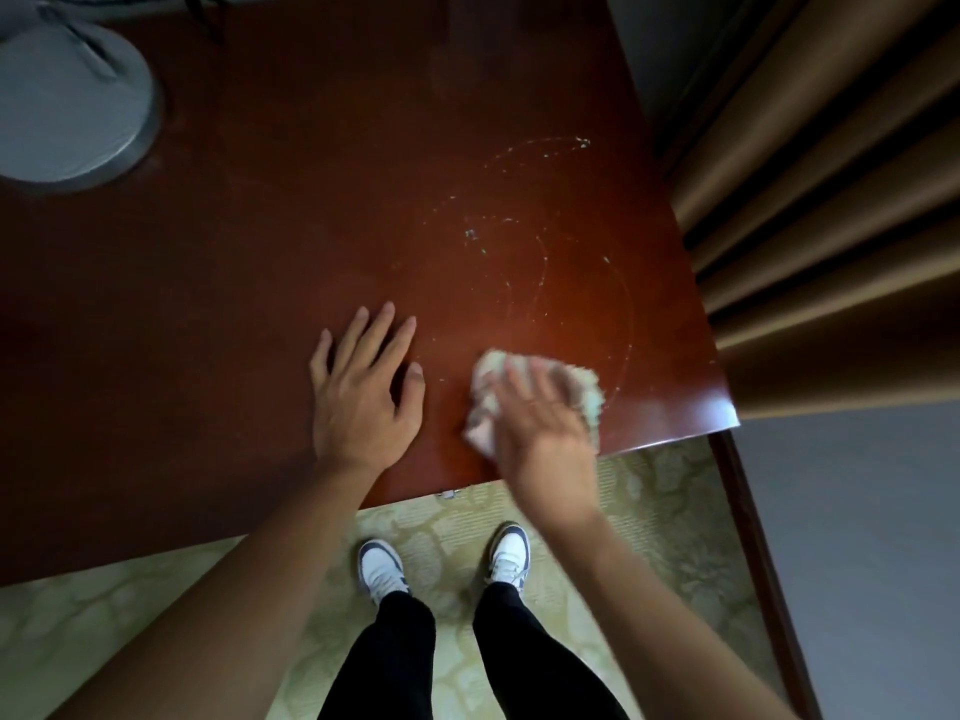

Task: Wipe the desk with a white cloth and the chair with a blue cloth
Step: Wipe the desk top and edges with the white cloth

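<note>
Right hand [540, 433] on white cloth [485, 402], worktop's [234, 283] near right corner.
Its blurred fingers lie straight, pressing the cloth flat; left hand [363, 392] rests released, fingers spread, beside it.

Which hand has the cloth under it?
The right hand, near the desk's corner. It presses the white cloth onto the wood. The left hand lies flat on bare desk beside it, touching no cloth.
</note>
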